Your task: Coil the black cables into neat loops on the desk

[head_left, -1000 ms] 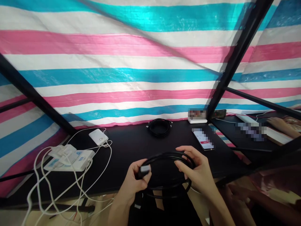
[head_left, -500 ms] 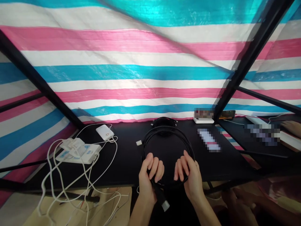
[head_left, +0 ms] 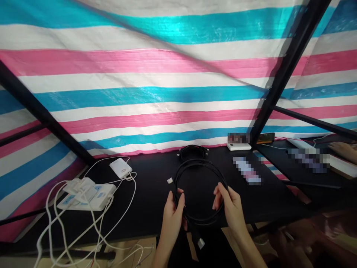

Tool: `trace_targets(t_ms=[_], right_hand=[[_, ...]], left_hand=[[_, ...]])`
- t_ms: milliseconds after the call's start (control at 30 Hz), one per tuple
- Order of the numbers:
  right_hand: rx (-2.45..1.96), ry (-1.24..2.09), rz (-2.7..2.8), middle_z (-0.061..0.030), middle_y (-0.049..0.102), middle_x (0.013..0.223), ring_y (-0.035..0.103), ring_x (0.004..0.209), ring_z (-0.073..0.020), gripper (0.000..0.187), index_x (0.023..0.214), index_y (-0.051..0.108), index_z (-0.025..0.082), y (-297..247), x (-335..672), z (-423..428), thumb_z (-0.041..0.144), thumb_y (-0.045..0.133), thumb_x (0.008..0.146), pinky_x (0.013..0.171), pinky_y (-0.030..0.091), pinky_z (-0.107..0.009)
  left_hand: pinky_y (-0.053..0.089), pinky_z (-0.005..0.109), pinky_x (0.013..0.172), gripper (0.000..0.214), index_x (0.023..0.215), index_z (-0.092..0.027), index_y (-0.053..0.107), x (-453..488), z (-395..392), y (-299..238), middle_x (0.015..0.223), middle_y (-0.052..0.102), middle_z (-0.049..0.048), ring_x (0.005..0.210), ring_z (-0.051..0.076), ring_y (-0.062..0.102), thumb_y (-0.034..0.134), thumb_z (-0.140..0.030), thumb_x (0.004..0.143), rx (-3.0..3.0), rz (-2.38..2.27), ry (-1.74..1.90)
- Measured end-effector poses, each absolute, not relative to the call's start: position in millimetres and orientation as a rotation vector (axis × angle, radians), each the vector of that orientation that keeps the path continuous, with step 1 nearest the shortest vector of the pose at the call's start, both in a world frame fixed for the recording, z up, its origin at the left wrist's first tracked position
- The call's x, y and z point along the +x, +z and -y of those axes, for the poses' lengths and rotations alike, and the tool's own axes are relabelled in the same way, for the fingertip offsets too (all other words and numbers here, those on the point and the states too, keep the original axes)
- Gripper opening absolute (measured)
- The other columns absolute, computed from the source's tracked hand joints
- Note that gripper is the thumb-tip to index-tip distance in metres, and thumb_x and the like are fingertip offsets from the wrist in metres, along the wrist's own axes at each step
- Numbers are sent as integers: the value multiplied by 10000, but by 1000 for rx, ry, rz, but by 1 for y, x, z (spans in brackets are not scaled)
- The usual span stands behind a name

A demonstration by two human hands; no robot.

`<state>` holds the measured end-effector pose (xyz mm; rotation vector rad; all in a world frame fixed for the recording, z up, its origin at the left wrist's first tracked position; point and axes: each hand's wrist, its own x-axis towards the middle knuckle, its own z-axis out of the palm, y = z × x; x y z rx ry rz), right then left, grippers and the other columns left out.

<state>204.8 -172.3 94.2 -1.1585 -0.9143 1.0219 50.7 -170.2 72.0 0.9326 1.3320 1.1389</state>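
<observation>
A black cable [head_left: 201, 162], wound into a round coil of several loops, is held up in front of me over the edge of the black table. My left hand [head_left: 173, 212] is closed round the coil's left side, thumb towards me. On the right side of the loops, my right hand [head_left: 229, 203] is closed with its fingers curled round the cable. One plug [head_left: 200, 241] with a pale end cap hangs below the coil near my left hand. The other capped plug [head_left: 170, 180] sticks out at the upper left. Behind lies a second black cable coil [head_left: 192, 152] on the table.
At left stand a white power strip [head_left: 102, 199] with tangled white cords and a small white device [head_left: 120, 168]. A blurred-out phone [head_left: 247, 171] and a white box [head_left: 239, 146] lie right. A co-worker's hand [head_left: 344, 150] rests at far right. Black frame posts [head_left: 281, 76] flank a striped tarp.
My hands have turned and shifted their hold, the left thumb now facing me. The coil shows as a fuller ring. The camera view has moved slightly.
</observation>
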Motion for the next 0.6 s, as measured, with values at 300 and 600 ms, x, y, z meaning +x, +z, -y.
trace_targets(t_ms=[300,600], right_hand=[[-1409,1146,1317,15,591,497,452,319,-106,396,759,639,174,37,217,154,539,507,837,351,317,-211],[-1418,1274,998,44,492,443,401,308,-100,524,846,621,154,-40,225,139,660,531,747,314,257,-205]], left_hand=[[211,148,229,511,850,-228,388,59,153,47,360,396,-138,219,90,400,549,-689,700,776,-1454,1261],[275,122,243,465,766,-176,444,62,150,8,378,487,-70,273,109,510,581,-618,722,839,-1118,846]])
